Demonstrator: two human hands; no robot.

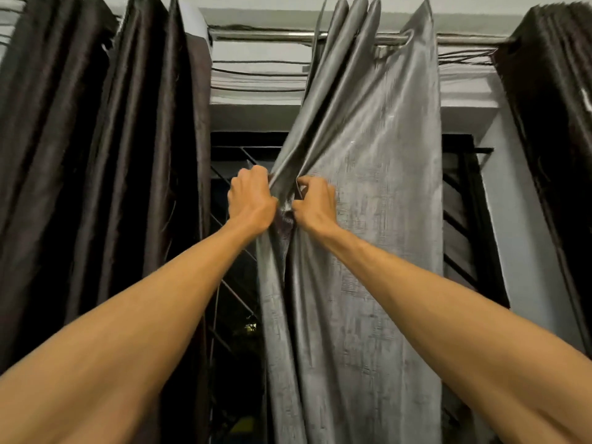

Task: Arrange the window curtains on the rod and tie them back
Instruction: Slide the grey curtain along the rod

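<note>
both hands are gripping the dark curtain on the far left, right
Not quite. The head view shows the left hand and right hand both gripping the grey curtain in the middle, not the dark curtain on the far left, which neither hand touches.

1 grey curtain (pixel 368 219), 2 dark curtains (pixel 96 155) (pixel 551 107), 1 rod (pixel 256 36), 1 left hand (pixel 251 200), 1 right hand (pixel 315 203)

At twelve o'clock the rod (pixel 272 36) was shiny metal; the grey curtain (pixel 368 219) below was glossy, faintly slubbed cloth.
</note>
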